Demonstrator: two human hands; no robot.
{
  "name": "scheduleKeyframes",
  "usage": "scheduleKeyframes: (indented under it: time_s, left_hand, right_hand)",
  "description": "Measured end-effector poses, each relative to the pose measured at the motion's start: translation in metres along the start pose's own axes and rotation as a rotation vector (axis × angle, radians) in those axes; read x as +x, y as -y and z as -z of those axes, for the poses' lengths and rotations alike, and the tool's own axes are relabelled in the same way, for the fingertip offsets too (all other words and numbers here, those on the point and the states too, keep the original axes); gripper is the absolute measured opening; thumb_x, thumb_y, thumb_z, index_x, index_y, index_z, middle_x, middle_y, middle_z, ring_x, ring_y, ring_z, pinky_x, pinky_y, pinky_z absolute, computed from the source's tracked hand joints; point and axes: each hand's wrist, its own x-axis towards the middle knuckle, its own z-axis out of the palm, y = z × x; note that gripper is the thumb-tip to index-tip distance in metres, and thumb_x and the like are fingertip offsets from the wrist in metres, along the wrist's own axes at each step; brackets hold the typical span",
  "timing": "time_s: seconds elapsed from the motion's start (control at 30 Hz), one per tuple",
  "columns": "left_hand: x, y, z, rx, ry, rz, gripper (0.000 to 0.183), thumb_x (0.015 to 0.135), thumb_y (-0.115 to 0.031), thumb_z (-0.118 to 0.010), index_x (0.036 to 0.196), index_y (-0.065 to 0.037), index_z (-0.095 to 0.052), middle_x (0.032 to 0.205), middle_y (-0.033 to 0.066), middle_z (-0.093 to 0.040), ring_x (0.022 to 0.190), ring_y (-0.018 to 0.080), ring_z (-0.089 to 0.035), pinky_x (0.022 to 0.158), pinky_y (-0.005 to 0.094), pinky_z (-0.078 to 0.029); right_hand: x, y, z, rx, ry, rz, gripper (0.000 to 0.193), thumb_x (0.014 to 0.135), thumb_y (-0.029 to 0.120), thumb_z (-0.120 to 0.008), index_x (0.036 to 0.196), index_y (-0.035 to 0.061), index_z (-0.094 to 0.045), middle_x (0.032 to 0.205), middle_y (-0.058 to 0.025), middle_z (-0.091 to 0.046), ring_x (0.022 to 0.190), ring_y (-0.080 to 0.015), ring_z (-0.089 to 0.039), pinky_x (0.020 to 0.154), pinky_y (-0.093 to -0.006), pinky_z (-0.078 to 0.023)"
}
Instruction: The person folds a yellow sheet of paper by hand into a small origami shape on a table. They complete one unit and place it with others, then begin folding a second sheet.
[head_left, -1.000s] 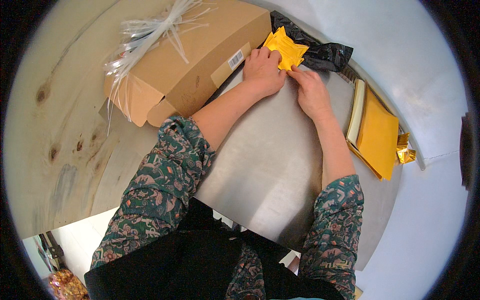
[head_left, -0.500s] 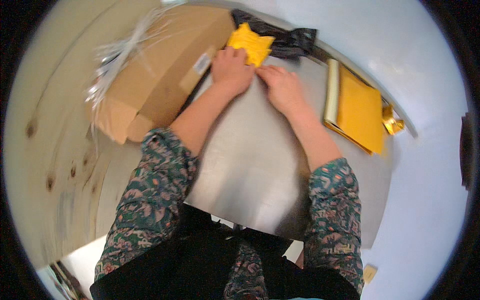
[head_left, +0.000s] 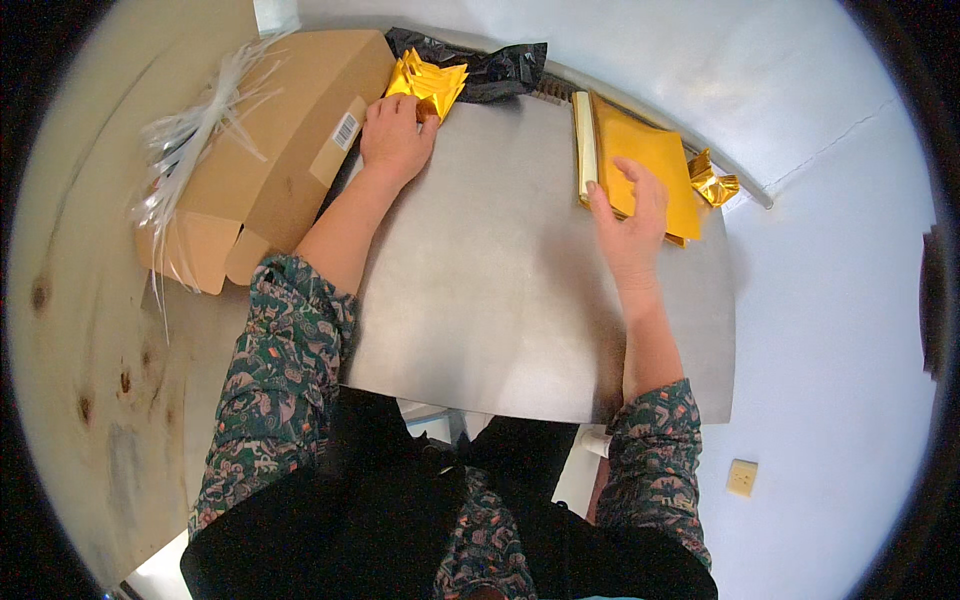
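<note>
At the far left of the metal tabletop (head_left: 480,290), my left hand (head_left: 395,145) has its fingers and thumb curled over the near end of some shiny gold foil wrappers (head_left: 432,82). These lie fanned in a small stack. My right hand (head_left: 632,215) is above the near part of a pile of golden-yellow sheets (head_left: 645,145), its thumb and fingers apart and nothing between them. Whether its fingertips touch the pile, I cannot tell. A pale cream strip (head_left: 585,145) runs along the pile's left side.
A long brown cardboard box (head_left: 285,120) stands on the left, with clear plastic strips (head_left: 195,150) draped over it. Black plastic (head_left: 490,68) lies along the back edge. A crumpled gold foil piece (head_left: 712,180) sits right of the yellow pile, near the white wall (head_left: 820,280).
My right hand has left the foil wrappers and moved right and nearer, over the yellow pile. My left hand stays at the wrappers. The whole view has shifted.
</note>
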Motion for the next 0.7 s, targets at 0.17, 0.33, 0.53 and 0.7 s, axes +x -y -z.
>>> scheduleKeyframes:
  time_s: [0.17,0.33,0.53,0.7]
  left_hand:
    - [-0.007,0.001,-0.001,-0.047,-0.040,-0.019,0.052,0.099,-0.037,-0.064,0.135,0.001,-0.057,0.138,0.0212,-0.060,0.133,0.0411,-0.050,0.117,0.0486,-0.037]
    - [-0.010,0.001,-0.005,-0.073,-0.081,-0.028,0.053,0.100,-0.036,-0.063,0.135,0.003,-0.056,0.143,0.0264,-0.056,0.136,0.0422,-0.050,0.118,0.0489,-0.037]
    - [-0.020,0.004,-0.002,-0.186,-0.131,-0.034,0.049,0.099,-0.033,-0.066,0.132,0.003,-0.058,0.140,0.0242,-0.058,0.131,0.0416,-0.052,0.115,0.0481,-0.040]
    - [-0.032,0.002,-0.002,-0.284,-0.173,-0.040,0.045,0.098,-0.030,-0.068,0.130,0.001,-0.060,0.140,0.0216,-0.058,0.133,0.0401,-0.051,0.115,0.0471,-0.040]
  right_hand:
    - [-0.026,-0.041,-0.004,-0.273,0.142,-0.057,0.039,0.090,0.026,-0.077,0.122,0.0063,-0.068,0.118,-0.0115,-0.070,0.110,-0.0329,-0.064,0.101,-0.0455,-0.049]
    - [-0.043,-0.072,-0.023,-0.186,0.116,-0.102,0.025,0.096,0.025,-0.069,0.113,0.0073,-0.072,0.108,-0.0118,-0.073,0.104,-0.0343,-0.067,0.091,-0.0458,-0.053]
    - [-0.043,-0.071,-0.034,-0.267,0.059,-0.191,0.018,0.096,0.024,-0.069,0.103,0.0078,-0.072,0.099,-0.0121,-0.073,0.095,-0.0333,-0.068,0.081,-0.0448,-0.055]
    - [-0.041,-0.073,-0.039,-0.243,0.182,-0.252,0.019,0.095,0.024,-0.070,0.100,0.0059,-0.072,0.097,-0.0135,-0.073,0.092,-0.0345,-0.068,0.080,-0.0435,-0.054]
